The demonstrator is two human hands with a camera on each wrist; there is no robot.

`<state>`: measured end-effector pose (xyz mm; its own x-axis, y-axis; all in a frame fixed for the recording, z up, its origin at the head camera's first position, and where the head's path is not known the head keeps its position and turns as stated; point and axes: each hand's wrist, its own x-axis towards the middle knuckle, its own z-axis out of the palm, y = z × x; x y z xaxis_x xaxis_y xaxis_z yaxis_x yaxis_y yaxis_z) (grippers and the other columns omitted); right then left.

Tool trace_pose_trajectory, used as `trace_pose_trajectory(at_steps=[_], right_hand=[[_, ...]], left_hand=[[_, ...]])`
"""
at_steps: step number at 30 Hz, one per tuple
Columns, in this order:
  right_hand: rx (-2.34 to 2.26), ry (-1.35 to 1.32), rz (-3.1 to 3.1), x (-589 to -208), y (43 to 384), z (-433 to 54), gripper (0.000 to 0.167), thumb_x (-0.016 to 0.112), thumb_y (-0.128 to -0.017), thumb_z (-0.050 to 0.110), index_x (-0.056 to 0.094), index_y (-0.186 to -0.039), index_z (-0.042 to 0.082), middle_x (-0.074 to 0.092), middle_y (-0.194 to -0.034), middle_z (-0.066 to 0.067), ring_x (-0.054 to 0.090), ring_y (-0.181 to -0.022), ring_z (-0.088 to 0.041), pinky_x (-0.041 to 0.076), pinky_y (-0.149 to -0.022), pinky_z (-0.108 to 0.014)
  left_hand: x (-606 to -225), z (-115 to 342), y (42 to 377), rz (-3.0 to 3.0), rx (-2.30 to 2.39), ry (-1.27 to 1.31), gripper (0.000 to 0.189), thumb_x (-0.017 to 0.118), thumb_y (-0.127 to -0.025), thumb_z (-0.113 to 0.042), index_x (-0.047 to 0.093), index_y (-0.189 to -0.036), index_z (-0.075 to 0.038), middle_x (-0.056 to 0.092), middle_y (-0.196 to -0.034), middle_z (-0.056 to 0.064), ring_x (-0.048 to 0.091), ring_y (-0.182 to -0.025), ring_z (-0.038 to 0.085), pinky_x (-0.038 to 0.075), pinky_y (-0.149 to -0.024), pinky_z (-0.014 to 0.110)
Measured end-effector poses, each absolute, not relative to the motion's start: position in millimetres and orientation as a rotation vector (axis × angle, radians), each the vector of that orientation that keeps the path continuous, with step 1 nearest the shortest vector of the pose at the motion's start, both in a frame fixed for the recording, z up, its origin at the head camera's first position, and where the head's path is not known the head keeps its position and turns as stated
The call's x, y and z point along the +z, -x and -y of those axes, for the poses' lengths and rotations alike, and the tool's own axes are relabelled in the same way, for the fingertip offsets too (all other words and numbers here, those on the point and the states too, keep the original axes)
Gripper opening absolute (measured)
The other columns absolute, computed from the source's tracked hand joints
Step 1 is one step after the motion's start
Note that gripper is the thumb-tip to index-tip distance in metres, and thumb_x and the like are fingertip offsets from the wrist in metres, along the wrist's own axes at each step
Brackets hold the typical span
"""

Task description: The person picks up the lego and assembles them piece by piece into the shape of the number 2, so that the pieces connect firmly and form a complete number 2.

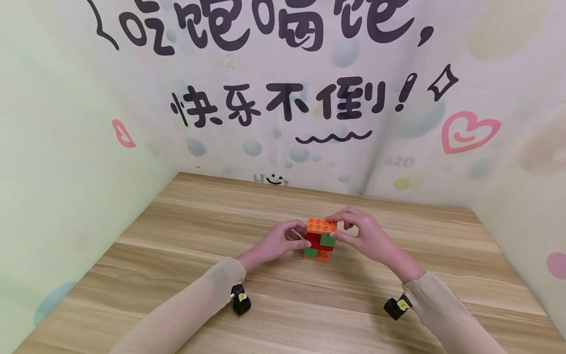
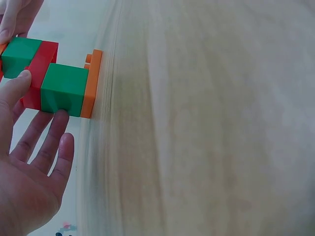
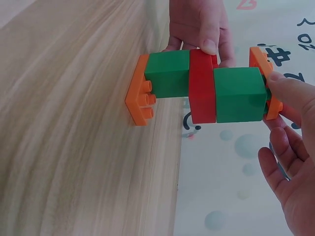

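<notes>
A small stack of toy building bricks stands on the table between both hands. At its bottom is an orange plate [image 3: 136, 93] with studs, bearing a lower green brick [image 2: 64, 88]. A red brick [image 3: 202, 93] lies across that, and an upper green brick [image 3: 239, 94] sits offset on the red one. Topmost is another orange plate [image 1: 322, 225]; a narrow dark green strip shows beneath it in the right wrist view. My left hand [image 1: 283, 239] grips the stack's left side, thumb on the red brick. My right hand [image 1: 364, 236] pinches the top orange plate at its right end.
The wood-grain table [image 1: 185, 236] meets a printed white cloth [image 1: 265, 152] with black lettering at the back. Pale walls [image 1: 79, 162] rise at the sides. A black wrist camera [image 1: 240, 301] hangs from the left sleeve, another camera [image 1: 396, 307] from the right.
</notes>
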<state>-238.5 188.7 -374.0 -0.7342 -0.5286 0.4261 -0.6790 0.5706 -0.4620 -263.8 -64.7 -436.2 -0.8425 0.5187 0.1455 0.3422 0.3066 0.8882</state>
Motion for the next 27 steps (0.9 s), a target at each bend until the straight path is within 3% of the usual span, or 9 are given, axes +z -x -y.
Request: trace_pose_trajectory(at_steps=[6, 16, 27], right_hand=[[0.89, -0.985, 2.566, -376.1, 238.3, -190.0, 0.036, 0.08, -0.083, 0.019, 0.071, -0.118, 0.019, 0.069, -0.107, 0.004, 0.049, -0.079, -0.007, 0.047, -0.071, -0.022], [0.908, -1.021, 2.512, -379.3, 239.4, -192.7, 0.032, 0.076, -0.087, 0.016, 0.071, -0.118, 0.019, 0.069, -0.105, 0.005, 0.05, -0.079, -0.004, 0.05, -0.072, -0.022], [0.943, -1.032, 2.53, -375.8, 236.8, -194.3, 0.03, 0.068, -0.091, 0.01, 0.07, -0.121, 0.017, 0.069, -0.108, 0.004, 0.054, -0.081, -0.003, 0.052, -0.074, -0.023]], left_hand=[[-435.6, 64.8, 261.4, -2.401, 1.565, -0.795, 0.029, 0.073, -0.09, -0.02, 0.066, -0.117, -0.009, 0.07, -0.113, 0.011, 0.065, -0.095, 0.016, 0.054, -0.083, 0.026], [-436.8, 64.4, 261.5, -2.379, 1.589, -0.791, 0.032, 0.073, -0.09, -0.018, 0.065, -0.119, -0.007, 0.068, -0.116, 0.015, 0.065, -0.098, 0.023, 0.054, -0.084, 0.028], [-435.1, 64.8, 261.6, -2.391, 1.574, -0.789, 0.028, 0.073, -0.09, -0.019, 0.066, -0.116, -0.009, 0.069, -0.114, 0.011, 0.065, -0.093, 0.016, 0.054, -0.082, 0.025]])
